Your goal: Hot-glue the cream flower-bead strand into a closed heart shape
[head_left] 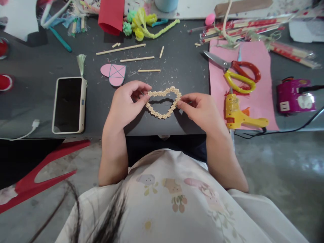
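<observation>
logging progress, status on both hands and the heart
Left hand, right hand pinching opposite sides. Cream heart-shaped frame between them. Nothing in the way; glue gun off right.

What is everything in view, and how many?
Heart frame: one, cream, centre
Paper heart: one, pink, centre-left
Loose sticks: four plus offcuts, pale, beyond frame
Phone: one, black screen, left
Tassel: one, pale green, by phone
Cable plug: one, white, left
Paper sheet: one, pink, right
Scissors: one pair, red-yellow handles, on sheet
Glue gun: one, yellow, on sheet
Box: one, purple, right
Wrapped sticks: several, red-pale, upper right
Yarn pieces: several, yellow and green, top
Folded paper: one, red, top
Container: one, blue, top
Round things: two, red, left edge
Scraps: uncountable, mixed, top
Table: one, dark grey, beneath
Unclear object: one, red, lower left
Shirt: one, white, bottom
Left hand: one, bare, holding frame
Right hand: one, bare, holding frame
</observation>
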`<state>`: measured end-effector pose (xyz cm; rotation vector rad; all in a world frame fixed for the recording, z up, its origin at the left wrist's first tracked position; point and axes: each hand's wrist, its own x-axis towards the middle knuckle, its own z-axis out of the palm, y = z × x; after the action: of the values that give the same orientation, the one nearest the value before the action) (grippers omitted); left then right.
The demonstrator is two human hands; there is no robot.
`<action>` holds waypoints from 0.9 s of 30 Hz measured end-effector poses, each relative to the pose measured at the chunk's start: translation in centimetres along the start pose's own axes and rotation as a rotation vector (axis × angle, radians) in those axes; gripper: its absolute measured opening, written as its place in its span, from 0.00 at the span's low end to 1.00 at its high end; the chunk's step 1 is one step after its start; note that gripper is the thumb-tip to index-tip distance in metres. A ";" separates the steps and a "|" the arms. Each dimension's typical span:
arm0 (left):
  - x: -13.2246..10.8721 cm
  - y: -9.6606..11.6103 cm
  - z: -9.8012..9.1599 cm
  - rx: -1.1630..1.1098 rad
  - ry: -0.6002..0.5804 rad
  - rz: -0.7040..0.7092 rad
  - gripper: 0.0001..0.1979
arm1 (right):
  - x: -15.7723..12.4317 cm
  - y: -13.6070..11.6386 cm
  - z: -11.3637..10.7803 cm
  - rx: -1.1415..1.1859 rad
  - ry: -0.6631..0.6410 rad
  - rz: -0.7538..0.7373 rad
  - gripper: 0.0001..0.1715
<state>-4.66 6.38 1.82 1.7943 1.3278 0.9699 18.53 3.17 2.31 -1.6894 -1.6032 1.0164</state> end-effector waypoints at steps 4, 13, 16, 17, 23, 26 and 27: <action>0.1 0.5 0.5 -0.015 -0.016 -0.036 0.10 | -0.1 0.3 -0.3 0.069 -0.019 0.048 0.09; 0.1 1.3 0.6 -0.150 -0.060 -0.070 0.08 | -0.8 0.1 -1.1 0.328 -0.085 0.195 0.10; -0.1 1.8 0.6 -0.167 -0.086 -0.096 0.08 | -1.3 0.0 -1.4 0.345 -0.099 0.196 0.12; -0.2 1.9 0.6 -0.169 -0.099 -0.105 0.07 | -1.5 0.1 -1.5 0.348 -0.100 0.199 0.13; -1.1 1.7 1.0 -0.173 -0.126 -0.108 0.07 | -2.2 0.7 -1.6 0.307 -0.097 0.162 0.16; -1.4 1.3 1.2 -0.159 -0.136 -0.121 0.07 | -2.3 1.0 -1.5 0.268 -0.103 0.153 0.15; -1.5 1.2 1.3 -0.156 -0.140 -0.123 0.07 | -2.3 1.0 -1.5 0.256 -0.105 0.161 0.15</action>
<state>-3.29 4.54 2.01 1.6126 1.2257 0.8415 20.40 0.87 2.56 -1.6308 -1.3482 1.3496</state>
